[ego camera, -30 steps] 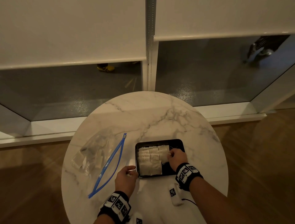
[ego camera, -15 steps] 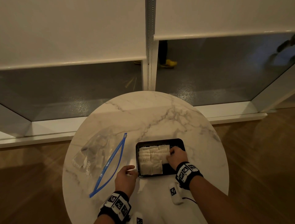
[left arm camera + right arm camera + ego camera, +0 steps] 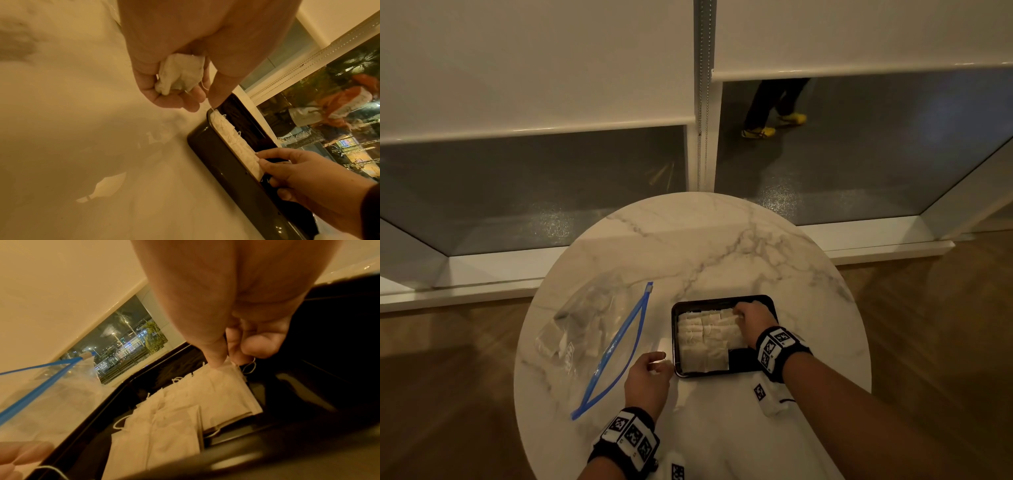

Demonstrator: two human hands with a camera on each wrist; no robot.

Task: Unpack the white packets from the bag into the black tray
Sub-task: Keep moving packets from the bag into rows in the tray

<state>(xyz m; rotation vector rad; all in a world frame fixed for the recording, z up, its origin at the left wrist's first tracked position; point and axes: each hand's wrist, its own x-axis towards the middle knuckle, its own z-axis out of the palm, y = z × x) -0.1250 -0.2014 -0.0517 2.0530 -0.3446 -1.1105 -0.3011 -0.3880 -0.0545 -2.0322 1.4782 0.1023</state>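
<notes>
Beside the black tray (image 3: 723, 300), left hand (image 3: 174, 53) clutches a soft, light, crushable white packet (image 3: 180, 73); right hand (image 3: 232, 331) pinches another's corner, best taken flat.

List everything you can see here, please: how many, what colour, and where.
Table: one, white marble, centre.
Tray: one, black, on table near right.
Packets in tray: many, white, filling its left part.
Bag: one, clear with blue zip, left of tray, a few packets inside.
Crumpled packet: one, white, in left hand.
Blinds: two, cream, over window.
Left hand: beside tray.
Right hand: in tray, pinching a packet.
</notes>
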